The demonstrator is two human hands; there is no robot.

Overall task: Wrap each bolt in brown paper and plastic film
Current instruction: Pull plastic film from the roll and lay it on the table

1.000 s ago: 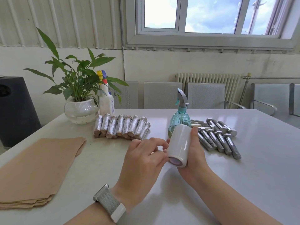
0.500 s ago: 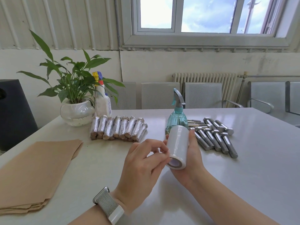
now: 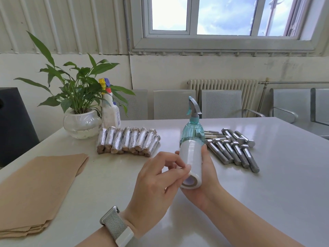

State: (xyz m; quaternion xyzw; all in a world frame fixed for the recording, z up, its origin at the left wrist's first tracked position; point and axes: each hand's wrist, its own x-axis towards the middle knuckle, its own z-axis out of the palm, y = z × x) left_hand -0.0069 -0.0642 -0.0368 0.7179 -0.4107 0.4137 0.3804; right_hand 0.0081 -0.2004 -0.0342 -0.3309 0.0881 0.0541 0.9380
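Note:
My right hand (image 3: pixel 204 177) grips a white roll of plastic film (image 3: pixel 191 161) above the table's middle, its open core facing me. My left hand (image 3: pixel 156 186) has its curled fingertips on the roll's left side, picking at the film's surface. Several bare steel bolts (image 3: pixel 235 150) lie in a row on the right. Several wrapped bolts (image 3: pixel 127 142) lie side by side at the back centre-left. A stack of brown paper sheets (image 3: pixel 37 189) lies at the front left.
A teal spray bottle (image 3: pixel 193 129) stands just behind the roll. A potted plant (image 3: pixel 81 122) and a white spray bottle (image 3: pixel 110 111) stand at the back left of the white table (image 3: pixel 267 202). Grey chairs line the far edge.
The roll has tilted slightly and come a little closer to me. My left fingertips have slid down along the roll's side toward its near end.

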